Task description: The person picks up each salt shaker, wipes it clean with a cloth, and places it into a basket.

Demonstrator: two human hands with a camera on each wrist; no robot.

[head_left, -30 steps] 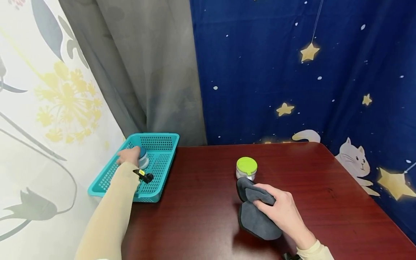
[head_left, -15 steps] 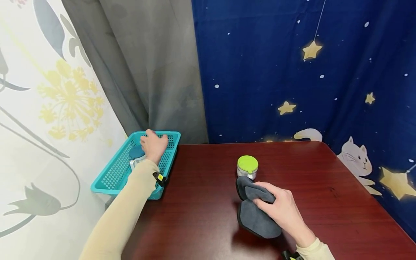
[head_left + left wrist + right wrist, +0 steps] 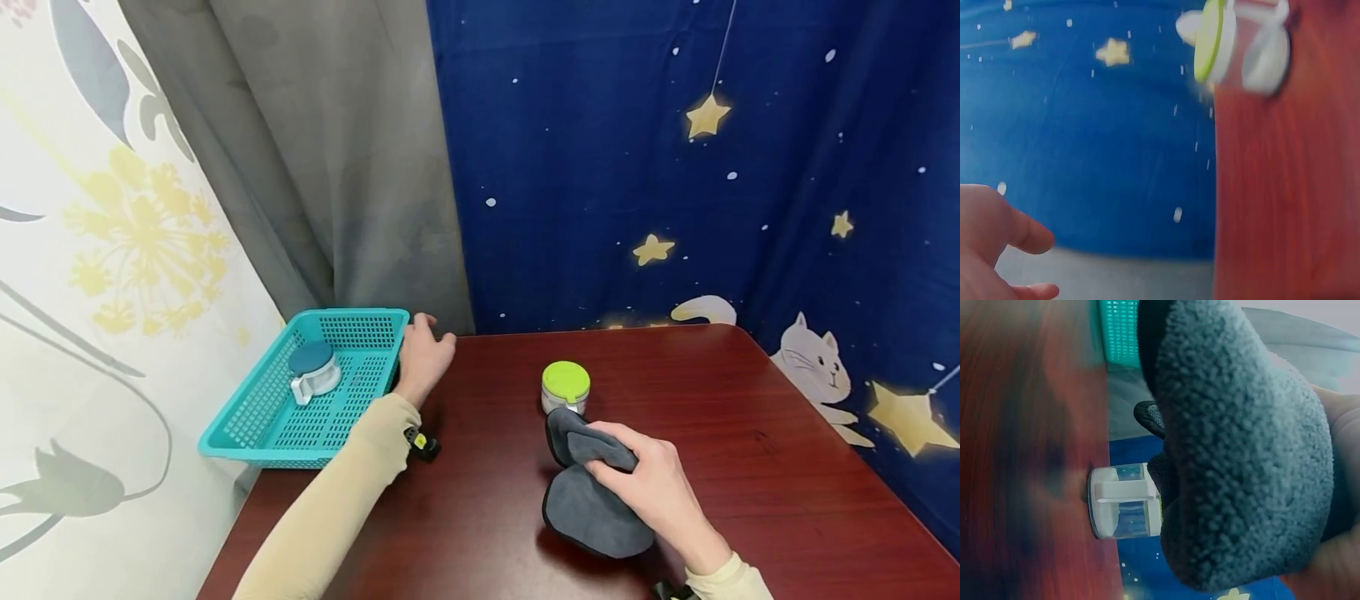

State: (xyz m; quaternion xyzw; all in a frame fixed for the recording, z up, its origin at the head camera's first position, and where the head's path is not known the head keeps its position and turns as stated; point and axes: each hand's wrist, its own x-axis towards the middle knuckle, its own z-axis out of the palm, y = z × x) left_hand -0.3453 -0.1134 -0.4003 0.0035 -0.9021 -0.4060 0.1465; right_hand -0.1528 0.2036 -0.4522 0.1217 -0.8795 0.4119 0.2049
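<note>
My left hand (image 3: 425,358) is over the table just right of the teal plastic basket (image 3: 232,452), its fingers apart and holding nothing; thumb and fingers show spread in the left wrist view too. In the basket sits a handled jar (image 3: 318,379) with a dark blue lid. My right hand (image 3: 652,479) grips a folded dark grey cleaning cloth (image 3: 597,515) with black edging, its lower part hanging over the table. Just beyond the cloth stands a clear handled jar (image 3: 564,404) with a lime-green lid; the right wrist view shows its white handle, the cloth covering part of its top.
The dark red wooden table (image 3: 480,467) stretches under both hands, with its right edge running diagonally. Behind it hang a grey curtain (image 3: 360,167) and a blue star-patterned curtain (image 3: 570,167). A patterned white wall covering (image 3: 97,292) stands close on the basket's left.
My left hand has let go of the blue-lidded jar in the basket and moved right, past the basket's right rim. The right hand with the cloth has hardly moved.
</note>
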